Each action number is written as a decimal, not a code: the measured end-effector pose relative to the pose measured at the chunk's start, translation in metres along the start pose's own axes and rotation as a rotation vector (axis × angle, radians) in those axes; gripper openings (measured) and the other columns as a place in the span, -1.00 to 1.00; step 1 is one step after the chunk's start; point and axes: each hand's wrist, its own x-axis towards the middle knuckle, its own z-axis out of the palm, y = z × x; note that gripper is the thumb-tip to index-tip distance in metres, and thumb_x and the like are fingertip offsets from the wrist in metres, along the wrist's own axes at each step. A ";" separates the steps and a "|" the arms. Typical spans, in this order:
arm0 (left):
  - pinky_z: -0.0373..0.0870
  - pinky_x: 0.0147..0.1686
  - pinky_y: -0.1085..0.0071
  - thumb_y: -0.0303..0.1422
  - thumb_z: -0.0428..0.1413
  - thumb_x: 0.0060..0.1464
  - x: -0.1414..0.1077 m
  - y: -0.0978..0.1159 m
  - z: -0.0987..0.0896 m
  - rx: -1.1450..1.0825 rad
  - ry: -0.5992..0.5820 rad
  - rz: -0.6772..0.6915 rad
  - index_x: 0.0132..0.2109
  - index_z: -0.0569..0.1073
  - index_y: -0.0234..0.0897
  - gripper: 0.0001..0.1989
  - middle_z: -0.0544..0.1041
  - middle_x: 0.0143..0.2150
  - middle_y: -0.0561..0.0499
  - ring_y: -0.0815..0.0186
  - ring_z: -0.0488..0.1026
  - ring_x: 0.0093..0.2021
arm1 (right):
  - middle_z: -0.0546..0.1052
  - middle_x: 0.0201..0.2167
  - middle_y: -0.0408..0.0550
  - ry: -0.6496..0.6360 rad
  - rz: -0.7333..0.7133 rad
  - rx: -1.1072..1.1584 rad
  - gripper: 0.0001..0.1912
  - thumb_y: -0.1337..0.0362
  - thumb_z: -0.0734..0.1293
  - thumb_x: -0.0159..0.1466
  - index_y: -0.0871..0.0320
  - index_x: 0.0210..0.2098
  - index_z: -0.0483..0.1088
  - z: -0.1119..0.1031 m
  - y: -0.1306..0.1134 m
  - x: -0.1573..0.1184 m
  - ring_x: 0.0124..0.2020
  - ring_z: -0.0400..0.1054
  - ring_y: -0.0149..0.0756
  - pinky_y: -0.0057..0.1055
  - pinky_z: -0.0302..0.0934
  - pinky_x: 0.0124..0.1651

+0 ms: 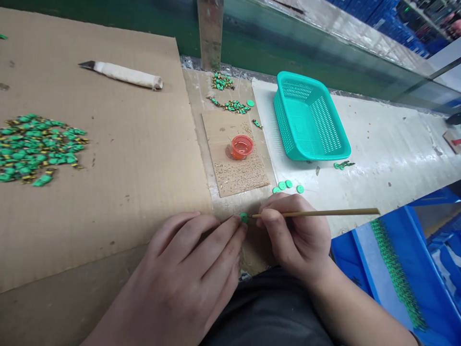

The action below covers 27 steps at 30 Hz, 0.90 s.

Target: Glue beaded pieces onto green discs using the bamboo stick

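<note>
Currently | my left hand (201, 262), fingers bunched, touches green disc (244, 218) by near edge of bench (389, 144), pinch unclear | right hand (298, 240) grips stick (334, 212), tip at disc | teal basket (300, 156) near far edge | blue bin (414, 250) below

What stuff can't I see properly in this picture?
All in the head view:
Palm of the left hand: hidden by the back of that hand.
Green disc: partly covered by fingertips.
Thin stick: its tip is too small to tell if it's wet.
Green pile: cut off by the left edge.
Blue stacks far off: too blurred.
</note>
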 end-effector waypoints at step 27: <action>0.47 0.28 0.06 -0.37 0.21 0.49 0.000 0.009 -0.009 0.037 -0.047 -0.094 0.34 0.64 -0.28 -0.63 0.74 0.26 -0.08 0.13 0.56 0.16 | 0.67 -0.36 -0.13 0.209 -0.061 -0.171 -0.73 0.19 0.41 0.63 0.03 -0.25 0.55 -0.019 0.004 0.097 -0.40 0.59 -0.30 -0.34 0.44 -0.33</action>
